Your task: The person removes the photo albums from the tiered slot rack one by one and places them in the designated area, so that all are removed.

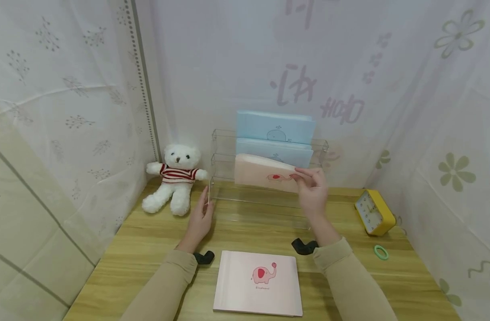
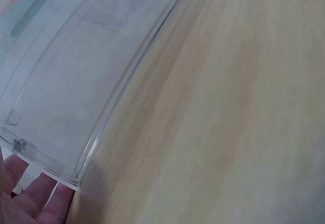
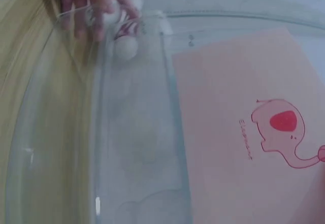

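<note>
A clear acrylic rack (image 1: 261, 218) with stepped tiers stands at the back of the table, holding two light blue booklets with whale drawings (image 1: 276, 125). My right hand (image 1: 314, 191) pinches the right end of a pink booklet (image 1: 254, 171) with a red-eared elephant, held over the rack's front in the head view. The right wrist view shows its cover (image 3: 218, 132) upright beside the clear panels. My left hand (image 1: 200, 220) touches the rack's left side with extended fingers (image 2: 38, 196). Another pink elephant booklet (image 1: 257, 285) lies flat near the front edge.
A white teddy bear (image 1: 177, 176) in a striped sweater sits left of the rack, close to my left hand. At the right are a yellow clock (image 1: 374, 211) and a small green ring (image 1: 381, 252). Printed curtains hang around the table.
</note>
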The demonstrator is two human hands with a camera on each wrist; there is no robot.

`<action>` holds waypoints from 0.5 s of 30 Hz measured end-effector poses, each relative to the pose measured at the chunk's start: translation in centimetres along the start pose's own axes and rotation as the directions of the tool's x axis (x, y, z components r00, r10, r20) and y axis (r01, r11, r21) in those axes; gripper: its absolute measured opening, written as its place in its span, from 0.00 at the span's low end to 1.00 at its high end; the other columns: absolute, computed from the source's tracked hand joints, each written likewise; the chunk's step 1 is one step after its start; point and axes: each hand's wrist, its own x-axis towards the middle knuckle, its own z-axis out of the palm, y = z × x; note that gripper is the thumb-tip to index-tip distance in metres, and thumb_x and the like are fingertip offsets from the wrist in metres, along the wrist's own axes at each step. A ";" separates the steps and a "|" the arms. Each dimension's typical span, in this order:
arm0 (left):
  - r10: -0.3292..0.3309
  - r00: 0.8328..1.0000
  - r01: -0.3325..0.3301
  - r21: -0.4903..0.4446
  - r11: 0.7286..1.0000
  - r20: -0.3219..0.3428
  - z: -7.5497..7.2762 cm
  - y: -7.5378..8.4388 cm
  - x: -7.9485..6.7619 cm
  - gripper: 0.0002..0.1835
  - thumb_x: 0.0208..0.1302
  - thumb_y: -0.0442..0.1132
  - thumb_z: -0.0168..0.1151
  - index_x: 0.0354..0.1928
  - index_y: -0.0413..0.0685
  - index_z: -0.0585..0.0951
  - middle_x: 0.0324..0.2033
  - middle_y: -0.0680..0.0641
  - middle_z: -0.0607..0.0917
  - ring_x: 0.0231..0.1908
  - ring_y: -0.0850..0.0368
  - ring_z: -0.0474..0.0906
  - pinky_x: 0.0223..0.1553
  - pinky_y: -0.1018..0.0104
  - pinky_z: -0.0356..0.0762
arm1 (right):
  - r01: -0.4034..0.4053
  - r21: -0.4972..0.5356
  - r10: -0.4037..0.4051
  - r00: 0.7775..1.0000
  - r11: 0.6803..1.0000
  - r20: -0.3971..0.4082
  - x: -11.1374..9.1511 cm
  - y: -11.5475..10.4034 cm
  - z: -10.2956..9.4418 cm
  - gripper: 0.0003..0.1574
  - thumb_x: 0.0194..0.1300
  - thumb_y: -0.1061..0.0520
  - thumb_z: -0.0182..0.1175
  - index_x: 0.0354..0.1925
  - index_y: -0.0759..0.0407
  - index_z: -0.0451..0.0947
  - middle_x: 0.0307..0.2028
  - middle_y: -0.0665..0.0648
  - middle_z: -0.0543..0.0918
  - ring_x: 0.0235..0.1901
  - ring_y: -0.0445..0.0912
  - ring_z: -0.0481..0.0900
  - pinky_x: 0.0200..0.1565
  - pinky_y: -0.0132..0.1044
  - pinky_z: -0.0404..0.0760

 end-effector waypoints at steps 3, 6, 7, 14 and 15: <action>-0.001 1.000 0.001 0.007 1.000 0.007 0.2 0.0 0.0 0.36 0.90 0.44 0.50 0.91 0.61 0.51 0.83 0.33 0.67 0.76 0.30 0.75 0.73 0.30 0.76 | 0.031 -0.054 -0.032 0.999 0.998 -0.018 -0.4 -1.3 -0.7 0.09 0.64 0.74 0.74 0.44 0.74 0.91 0.37 0.49 0.78 0.42 0.30 0.85 0.43 0.19 0.85; 0.007 1.000 -0.007 0.022 1.000 0.004 0.3 -0.1 0.1 0.36 0.90 0.43 0.49 0.91 0.59 0.51 0.82 0.31 0.69 0.75 0.29 0.76 0.72 0.30 0.76 | -0.004 -0.112 0.005 1.000 0.994 0.008 -1.4 -1.5 -1.7 0.09 0.64 0.72 0.76 0.44 0.70 0.92 0.36 0.51 0.78 0.41 0.27 0.86 0.38 0.17 0.82; 0.010 1.000 -0.010 0.026 1.000 -0.001 0.4 -0.1 0.1 0.36 0.90 0.42 0.50 0.91 0.59 0.51 0.81 0.30 0.69 0.74 0.29 0.76 0.72 0.30 0.76 | -0.033 -0.116 0.036 0.999 0.993 0.028 -1.8 -1.4 -2.0 0.10 0.64 0.73 0.76 0.44 0.70 0.92 0.35 0.52 0.78 0.42 0.25 0.87 0.35 0.16 0.79; 0.020 1.000 -0.020 0.019 1.000 -0.023 0.3 -0.1 0.1 0.36 0.89 0.41 0.50 0.91 0.58 0.53 0.80 0.28 0.71 0.73 0.27 0.77 0.72 0.29 0.76 | -0.220 -0.172 0.252 0.948 0.960 0.193 -5.5 0.3 -3.5 0.09 0.66 0.68 0.76 0.46 0.66 0.92 0.36 0.58 0.83 0.41 0.27 0.89 0.34 0.21 0.81; 0.021 1.000 -0.020 0.017 1.000 -0.021 0.2 -0.2 0.0 0.36 0.89 0.41 0.50 0.91 0.57 0.53 0.80 0.28 0.70 0.73 0.27 0.77 0.73 0.28 0.75 | -0.244 -0.197 0.283 0.937 0.949 0.204 -6.0 0.7 -3.6 0.10 0.66 0.66 0.77 0.46 0.64 0.93 0.36 0.58 0.84 0.42 0.30 0.88 0.36 0.22 0.82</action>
